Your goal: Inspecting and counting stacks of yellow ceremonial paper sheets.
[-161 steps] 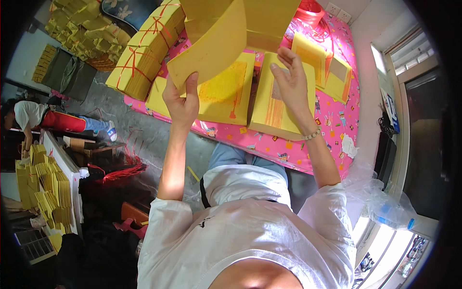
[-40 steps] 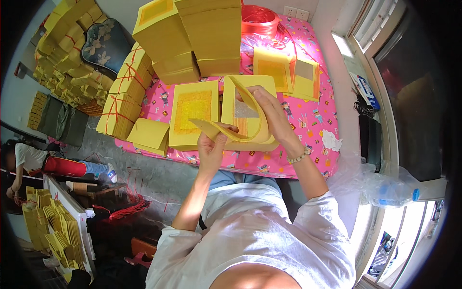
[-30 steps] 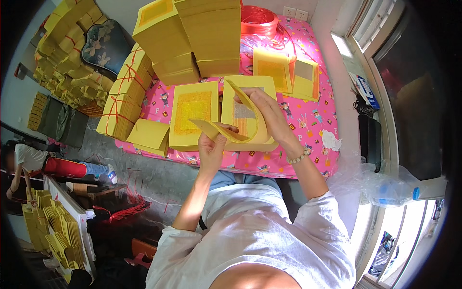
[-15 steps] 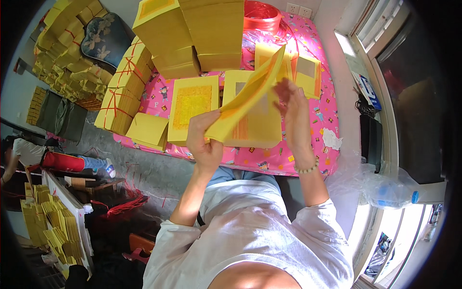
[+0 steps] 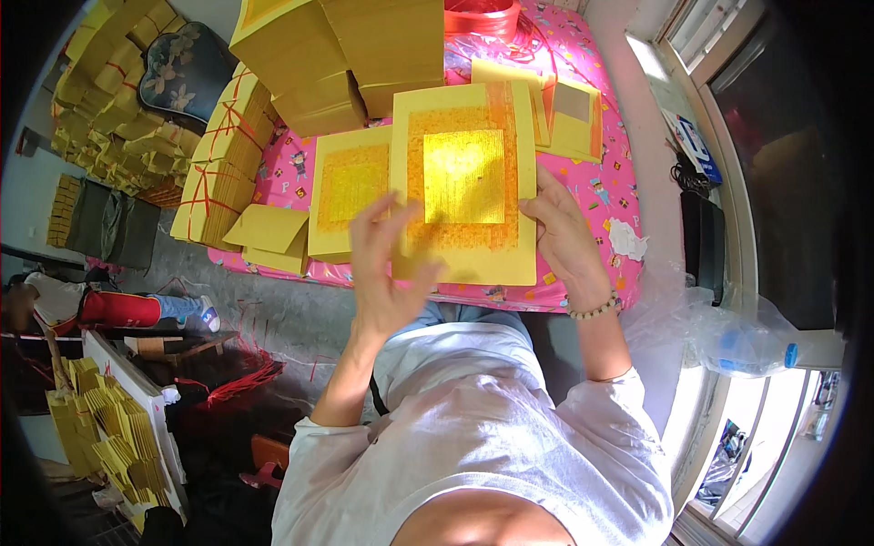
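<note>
A yellow paper sheet or thin sheaf (image 5: 464, 255), with an orange border and a shiny gold square in its middle, stands raised above the pink-covered table. My right hand (image 5: 572, 238) pinches its right edge, thumb on the front. By its lower left part is my left hand (image 5: 381, 273), fingers spread and blurred; no hold on the paper is visible. Just left of it lies a stack of similar gold-centred paper (image 5: 352, 187), partly covered by the raised paper. Folded plain yellow paper (image 5: 270, 232) rests beside that stack.
Tied yellow bundles (image 5: 217, 177) line the table's left side, and tall yellow stacks (image 5: 382, 45) stand behind. More yellow papers (image 5: 574, 118) lie at the back right, near a red plastic ribbon roll (image 5: 481, 18). A clear plastic bag (image 5: 742, 341) is at the right. Another person (image 5: 118, 308) is at the far left.
The paper, earlier bent and tilted in my left hand, now faces me flat and upright. My right hand has taken its right edge; my left hand has let go and spread its fingers.
</note>
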Demonstrator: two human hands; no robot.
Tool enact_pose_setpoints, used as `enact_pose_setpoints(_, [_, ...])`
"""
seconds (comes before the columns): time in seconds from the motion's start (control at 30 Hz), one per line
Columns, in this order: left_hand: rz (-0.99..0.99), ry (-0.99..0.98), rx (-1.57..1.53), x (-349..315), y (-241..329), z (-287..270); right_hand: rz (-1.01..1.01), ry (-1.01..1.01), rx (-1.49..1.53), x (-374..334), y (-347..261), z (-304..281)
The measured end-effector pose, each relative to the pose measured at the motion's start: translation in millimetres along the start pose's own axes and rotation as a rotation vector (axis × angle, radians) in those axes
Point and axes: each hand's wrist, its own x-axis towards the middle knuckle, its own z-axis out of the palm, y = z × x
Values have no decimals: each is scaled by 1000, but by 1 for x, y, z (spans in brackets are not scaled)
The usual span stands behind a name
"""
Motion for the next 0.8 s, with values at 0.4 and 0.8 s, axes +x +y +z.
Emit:
enact_pose_setpoints(0.4, [-323, 45, -245, 10, -36, 19, 113, 93, -48, 1, 36, -10])
enact_pose_setpoints(0.8, [-407, 34, -362, 16, -17, 29, -288, -71, -612, -15, 51, 14])
